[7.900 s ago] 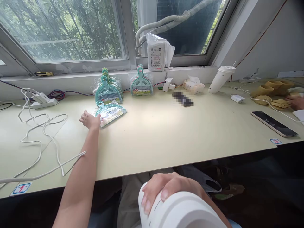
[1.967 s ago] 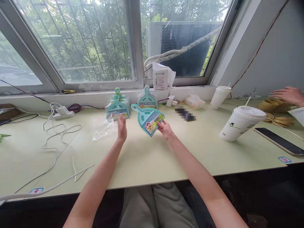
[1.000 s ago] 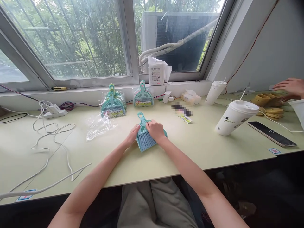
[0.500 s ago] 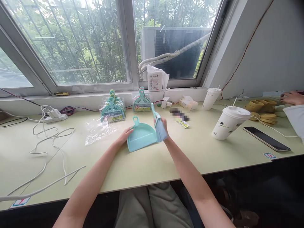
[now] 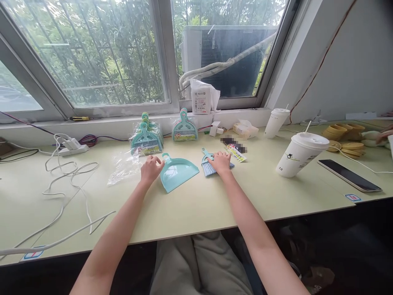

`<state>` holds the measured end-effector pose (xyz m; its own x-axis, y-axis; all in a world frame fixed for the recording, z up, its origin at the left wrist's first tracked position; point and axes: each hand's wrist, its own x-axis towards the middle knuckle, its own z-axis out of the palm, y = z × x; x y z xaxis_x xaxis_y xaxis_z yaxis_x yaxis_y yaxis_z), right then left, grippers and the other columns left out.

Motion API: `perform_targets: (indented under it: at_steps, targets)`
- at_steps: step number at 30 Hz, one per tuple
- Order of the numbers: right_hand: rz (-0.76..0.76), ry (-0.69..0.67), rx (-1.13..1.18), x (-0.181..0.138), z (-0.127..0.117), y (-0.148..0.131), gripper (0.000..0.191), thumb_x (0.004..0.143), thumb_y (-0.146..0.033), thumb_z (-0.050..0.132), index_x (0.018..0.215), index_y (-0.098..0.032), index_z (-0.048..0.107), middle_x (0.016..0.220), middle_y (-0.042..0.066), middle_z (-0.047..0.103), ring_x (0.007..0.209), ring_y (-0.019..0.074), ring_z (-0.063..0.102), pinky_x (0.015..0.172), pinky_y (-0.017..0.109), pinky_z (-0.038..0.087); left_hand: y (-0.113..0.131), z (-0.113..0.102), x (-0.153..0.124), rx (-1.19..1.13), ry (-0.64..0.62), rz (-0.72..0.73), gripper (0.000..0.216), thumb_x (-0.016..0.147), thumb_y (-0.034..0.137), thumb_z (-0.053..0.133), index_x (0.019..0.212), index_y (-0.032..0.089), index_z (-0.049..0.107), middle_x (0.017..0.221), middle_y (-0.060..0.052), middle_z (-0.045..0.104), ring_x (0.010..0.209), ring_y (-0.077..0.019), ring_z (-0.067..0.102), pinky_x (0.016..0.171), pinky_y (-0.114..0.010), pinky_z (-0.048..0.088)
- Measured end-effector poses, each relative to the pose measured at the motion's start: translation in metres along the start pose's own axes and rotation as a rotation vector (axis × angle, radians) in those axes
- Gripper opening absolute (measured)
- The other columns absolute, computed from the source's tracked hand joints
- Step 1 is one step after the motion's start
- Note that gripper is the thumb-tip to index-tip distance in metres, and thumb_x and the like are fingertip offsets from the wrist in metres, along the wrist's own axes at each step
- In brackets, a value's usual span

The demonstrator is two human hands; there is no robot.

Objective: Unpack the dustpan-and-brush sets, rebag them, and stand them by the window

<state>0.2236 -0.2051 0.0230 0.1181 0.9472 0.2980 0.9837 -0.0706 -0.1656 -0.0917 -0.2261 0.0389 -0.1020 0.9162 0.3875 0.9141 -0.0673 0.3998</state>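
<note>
Dustpan (image 5: 179,172) and brush (image 5: 207,163), which half a second earlier we saw held together above the surface (image 5: 196,205), now lay flat and apart on it. We noted the left hand (image 5: 150,169) loosely curled at the dustpan's handle ring, touching it, and the right hand (image 5: 220,162) resting palm-down over the brush, fingers covering its handle. An empty plastic wrapper (image 5: 124,171) lay just left of the left hand; a paper label (image 5: 236,153) lay just beyond the right.
</note>
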Motion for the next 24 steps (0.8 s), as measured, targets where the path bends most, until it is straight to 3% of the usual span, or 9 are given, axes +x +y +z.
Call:
perform_targets:
  at_steps: [2,6,9,12,14,17,18,20,24]
  targets:
    - [0.037,-0.021,0.004,0.000,-0.001,-0.002,0.046,0.085,-0.052,0.049,0.099,-0.012,0.068,0.108,0.019,0.062,0.105,0.0326,0.050,0.094,0.047,0.027,0.000,0.000,-0.001,0.011,-0.057,0.000,0.030,0.076,0.045,0.058,0.059,0.020,0.057,0.077,-0.010,0.058,0.078,-0.0285,0.060,0.066,-0.033,0.040]
    - [0.121,-0.077,0.079,0.000,-0.005,-0.001,0.042,0.079,-0.050,0.056,0.094,-0.014,0.070,0.110,0.018,0.060,0.108,0.0323,0.048,0.093,0.047,0.028,0.001,0.001,-0.004,-0.137,-0.174,-0.138,0.046,0.068,0.035,0.066,0.034,0.021,0.038,0.042,-0.006,0.042,0.067,-0.0300,0.059,0.063,-0.033,0.037]
    - [0.182,-0.171,0.170,0.001,-0.009,0.004,0.030,0.075,-0.042,0.059,0.090,-0.019,0.072,0.115,0.014,0.056,0.112,0.0305,0.046,0.092,0.045,0.030,0.009,-0.001,-0.009,-0.174,-0.360,-0.140,0.047,0.071,0.038,0.064,0.032,0.022,0.044,0.041,-0.007,0.046,0.058,-0.0261,0.056,0.061,-0.033,0.036]
    - [0.173,-0.214,0.198,0.001,-0.011,0.008,0.026,0.074,-0.042,0.062,0.087,-0.023,0.073,0.118,0.012,0.053,0.115,0.0296,0.042,0.093,0.046,0.030,0.023,-0.005,-0.018,-0.243,-0.640,0.034,0.050,0.079,0.052,0.054,0.040,0.020,0.057,0.047,-0.007,0.052,0.053,-0.0218,0.053,0.060,-0.033,0.037]
    - [0.138,-0.217,0.200,0.001,-0.010,0.007,0.031,0.070,-0.046,0.066,0.091,-0.023,0.072,0.118,0.011,0.052,0.116,0.0296,0.041,0.095,0.046,0.029,0.030,-0.008,-0.021,-0.285,-0.590,0.196,0.050,0.081,0.058,0.051,0.050,0.020,0.063,0.055,-0.007,0.055,0.060,-0.0219,0.056,0.062,-0.032,0.040]
    - [0.120,-0.210,0.219,0.001,-0.007,0.006,0.033,0.064,-0.042,0.072,0.091,-0.021,0.071,0.118,0.011,0.051,0.116,0.0292,0.040,0.094,0.044,0.031,0.026,-0.011,-0.018,-0.221,-0.211,0.396,0.036,0.077,0.056,0.059,0.085,0.023,0.069,0.095,-0.008,0.063,0.097,-0.0278,0.057,0.078,-0.036,0.045]
    - [0.132,-0.190,0.226,0.001,-0.006,0.006,0.030,0.065,-0.038,0.071,0.089,-0.020,0.071,0.117,0.011,0.050,0.116,0.0288,0.041,0.093,0.043,0.032,0.021,-0.011,-0.015,-0.187,-0.143,0.438,0.037,0.076,0.055,0.062,0.097,0.025,0.067,0.109,-0.008,0.060,0.107,-0.0289,0.053,0.085,-0.039,0.045]
    - [0.161,-0.108,0.249,0.002,-0.005,0.006,0.023,0.068,-0.030,0.067,0.088,-0.020,0.071,0.118,0.011,0.050,0.115,0.0280,0.042,0.091,0.040,0.034,0.008,-0.008,-0.010,-0.168,-0.182,0.479,0.043,0.075,0.052,0.065,0.110,0.028,0.061,0.120,-0.008,0.055,0.115,-0.0289,0.050,0.093,-0.043,0.044]
    - [0.085,-0.003,0.384,0.001,-0.008,-0.002,0.020,0.074,-0.031,0.064,0.092,-0.026,0.072,0.116,0.007,0.054,0.112,0.0252,0.046,0.089,0.037,0.034,-0.007,0.013,-0.004,-0.325,-0.323,0.431,0.037,0.080,0.047,0.061,0.110,0.024,0.060,0.112,-0.008,0.058,0.102,-0.0240,0.059,0.088,-0.040,0.050]
